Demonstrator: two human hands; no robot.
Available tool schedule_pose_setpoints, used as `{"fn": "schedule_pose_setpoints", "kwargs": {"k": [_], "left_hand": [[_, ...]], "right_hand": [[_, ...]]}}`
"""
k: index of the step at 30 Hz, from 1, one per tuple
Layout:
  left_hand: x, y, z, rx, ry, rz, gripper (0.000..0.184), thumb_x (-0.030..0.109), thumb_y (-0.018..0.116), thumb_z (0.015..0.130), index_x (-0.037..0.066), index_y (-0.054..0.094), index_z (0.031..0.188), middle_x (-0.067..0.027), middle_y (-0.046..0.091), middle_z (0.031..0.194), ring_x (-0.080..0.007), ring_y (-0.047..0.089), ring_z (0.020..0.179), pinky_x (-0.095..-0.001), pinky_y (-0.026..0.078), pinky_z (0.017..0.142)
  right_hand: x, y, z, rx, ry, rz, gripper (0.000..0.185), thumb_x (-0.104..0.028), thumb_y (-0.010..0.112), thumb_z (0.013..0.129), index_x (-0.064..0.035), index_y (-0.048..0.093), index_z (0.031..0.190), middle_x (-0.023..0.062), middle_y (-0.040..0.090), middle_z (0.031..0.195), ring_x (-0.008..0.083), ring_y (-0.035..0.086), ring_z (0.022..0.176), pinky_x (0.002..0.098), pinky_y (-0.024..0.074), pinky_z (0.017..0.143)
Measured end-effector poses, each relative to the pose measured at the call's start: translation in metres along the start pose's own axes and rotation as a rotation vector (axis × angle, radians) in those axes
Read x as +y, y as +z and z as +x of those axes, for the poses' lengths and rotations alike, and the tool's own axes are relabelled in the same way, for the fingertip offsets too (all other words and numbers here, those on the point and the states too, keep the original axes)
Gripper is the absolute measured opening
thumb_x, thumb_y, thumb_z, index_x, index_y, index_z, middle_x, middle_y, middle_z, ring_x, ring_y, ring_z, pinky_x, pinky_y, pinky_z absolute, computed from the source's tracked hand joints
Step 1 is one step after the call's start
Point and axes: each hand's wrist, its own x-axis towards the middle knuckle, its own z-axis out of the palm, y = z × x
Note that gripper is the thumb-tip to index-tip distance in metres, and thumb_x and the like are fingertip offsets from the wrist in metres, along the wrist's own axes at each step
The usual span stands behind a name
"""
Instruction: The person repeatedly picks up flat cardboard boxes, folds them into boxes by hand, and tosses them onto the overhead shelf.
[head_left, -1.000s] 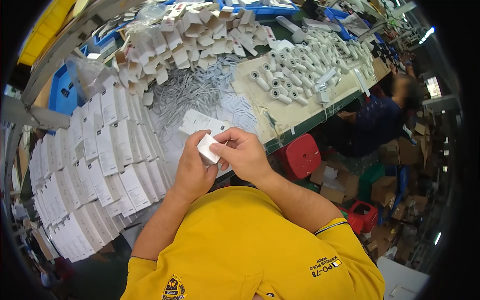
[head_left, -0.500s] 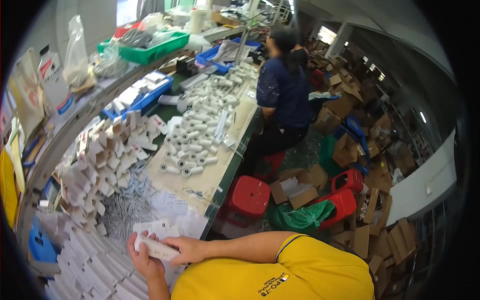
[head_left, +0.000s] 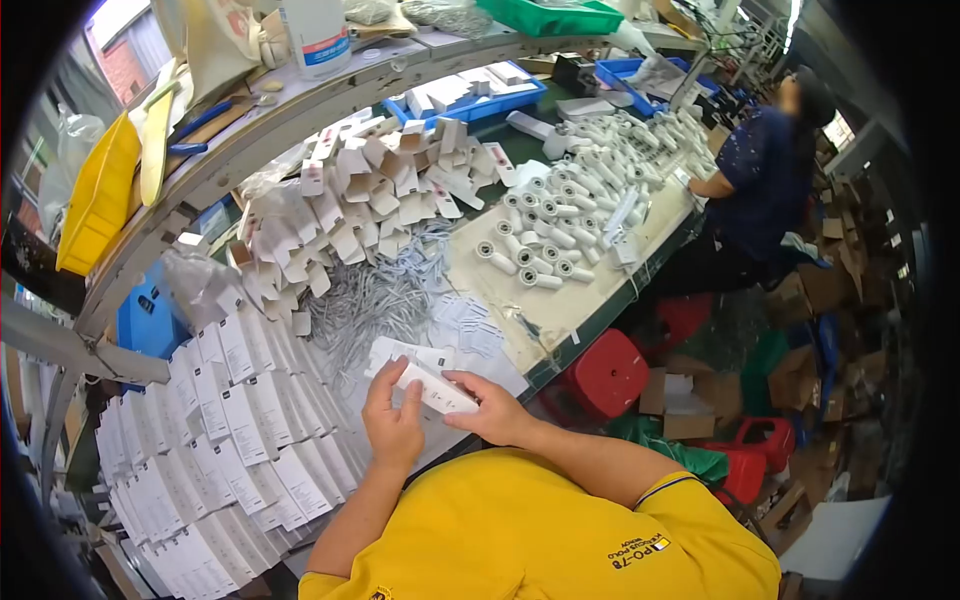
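Between my two hands is a slim white box (head_left: 438, 389) with small print along its side. My left hand (head_left: 394, 415) grips its left end, thumb on the near face. At the other end, my right hand (head_left: 492, 408) pinches the box between thumb and fingers. White paper pieces (head_left: 408, 354) lie just behind the box on the table. Beyond them spreads a heap of thin grey screws or pins, too small to name surely (head_left: 365, 310). Stacked white boxes (head_left: 240, 425) fill the table to the left of my left hand.
Open white cartons (head_left: 350, 190) are piled behind the small parts. White cylindrical devices (head_left: 545, 235) cover the board to the right. A shelf (head_left: 400, 62) overhangs the back. Red stools (head_left: 606, 372) stand beside the table, and a co-worker (head_left: 765, 190) sits farther along it.
My view has turned left, so the table contents sit farther right and more box stacks show. Both hands still hold the white box.
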Motion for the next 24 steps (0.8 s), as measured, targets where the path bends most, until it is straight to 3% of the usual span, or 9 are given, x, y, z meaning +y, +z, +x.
{"fn": "schedule_pose_setpoints", "kwargs": {"k": [4, 8, 11, 16, 19, 20, 22, 23, 24], "left_hand": [[-0.004, -0.008, 0.001, 0.087, 0.076, 0.067, 0.035, 0.002, 0.065, 0.092, 0.0, 0.065, 0.128, -0.0139, 0.069, 0.127, -0.0265, 0.064, 0.115, -0.0342, 0.048, 0.104], [-0.02, -0.016, -0.012, 0.06, -0.042, 0.034, 0.036, 0.002, 0.066, 0.09, 0.0, 0.067, 0.125, -0.0133, 0.071, 0.121, -0.0265, 0.066, 0.11, -0.034, 0.049, 0.102], [-0.016, -0.014, -0.021, -0.072, -0.245, -0.047, 0.035, 0.003, 0.068, 0.087, 0.001, 0.068, 0.123, -0.013, 0.073, 0.114, -0.0257, 0.068, 0.104, -0.0338, 0.051, 0.099], [-0.017, -0.003, -0.016, -0.608, -0.279, 0.133, 0.031, 0.019, 0.068, 0.093, 0.002, 0.071, 0.119, -0.0072, 0.075, 0.109, -0.0198, 0.067, 0.095, -0.0306, 0.053, 0.092], [-0.008, 0.012, 0.01, -1.215, -0.435, 0.032, 0.033, 0.029, 0.061, 0.102, 0.002, 0.073, 0.117, -0.007, 0.075, 0.108, -0.0207, 0.065, 0.09, -0.0323, 0.052, 0.087], [-0.018, 0.021, 0.012, -1.285, -0.376, 0.024, 0.036, 0.032, 0.059, 0.104, 0.002, 0.073, 0.117, -0.0081, 0.075, 0.108, -0.0211, 0.064, 0.089, -0.0332, 0.052, 0.086], [-0.008, 0.042, 0.022, -1.418, -0.295, 0.043, 0.037, 0.034, 0.057, 0.105, 0.002, 0.072, 0.118, -0.0089, 0.075, 0.11, -0.0226, 0.064, 0.093, -0.0337, 0.051, 0.088], [-0.003, 0.055, 0.025, -1.541, -0.208, 0.067, 0.039, 0.035, 0.055, 0.106, 0.002, 0.071, 0.119, -0.0097, 0.074, 0.112, -0.0242, 0.064, 0.096, -0.0343, 0.051, 0.091], [0.004, 0.067, 0.027, -1.616, -0.148, 0.075, 0.043, 0.038, 0.054, 0.107, 0.001, 0.071, 0.121, -0.011, 0.074, 0.115, -0.0255, 0.065, 0.099, -0.036, 0.051, 0.092]], "right_hand": [[0.018, -0.015, 0.041, 0.076, -0.078, -0.009, 0.068, -0.013, 0.081, 0.085, -0.0006, 0.054, 0.145, 0.015, 0.064, 0.135, 0.0228, 0.063, 0.115, 0.0311, 0.0491, 0.101], [-0.004, -0.064, 0.122, 0.335, 0.087, -0.084, 0.07, -0.022, 0.081, 0.086, 0.0026, 0.052, 0.146, 0.0177, 0.069, 0.124, 0.0232, 0.069, 0.099, 0.0327, 0.0547, 0.089], [-0.031, -0.108, 0.201, 0.419, -0.057, -0.143, 0.071, -0.028, 0.08, 0.086, 0.0017, 0.053, 0.145, 0.0182, 0.072, 0.114, 0.0215, 0.069, 0.088, 0.0312, 0.0548, 0.077], [-0.124, -0.166, 0.32, 0.341, -0.205, -0.122, 0.066, -0.037, 0.083, 0.08, 0.007, 0.063, 0.125, 0.0168, 0.072, 0.096, 0.025, 0.067, 0.08, 0.0384, 0.0555, 0.073], [-0.134, -0.177, 0.347, 0.63, -0.398, -0.451, 0.067, -0.041, 0.083, 0.077, 0.0116, 0.065, 0.114, 0.0209, 0.07, 0.095, 0.0327, 0.066, 0.082, 0.0423, 0.0549, 0.079], [-0.154, -0.172, 0.32, 0.467, -0.227, -0.418, 0.066, -0.041, 0.082, 0.078, 0.0109, 0.066, 0.116, 0.0234, 0.071, 0.107, 0.0343, 0.068, 0.092, 0.0415, 0.0549, 0.085], [-0.103, -0.157, 0.303, 0.344, -0.37, -0.546, 0.064, -0.039, 0.08, 0.084, 0.0026, 0.062, 0.13, 0.0171, 0.068, 0.111, 0.0281, 0.065, 0.087, 0.0375, 0.0542, 0.079], [-0.076, -0.145, 0.289, 0.185, -0.135, -0.745, 0.061, -0.036, 0.078, 0.086, -0.001, 0.063, 0.133, 0.0177, 0.067, 0.118, 0.03, 0.065, 0.098, 0.0398, 0.0536, 0.088], [-0.016, -0.134, 0.278, 0.081, -0.297, -0.883, 0.062, -0.036, 0.078, 0.086, -0.0028, 0.062, 0.137, 0.019, 0.065, 0.126, 0.0328, 0.063, 0.111, 0.043, 0.0509, 0.098]]}}
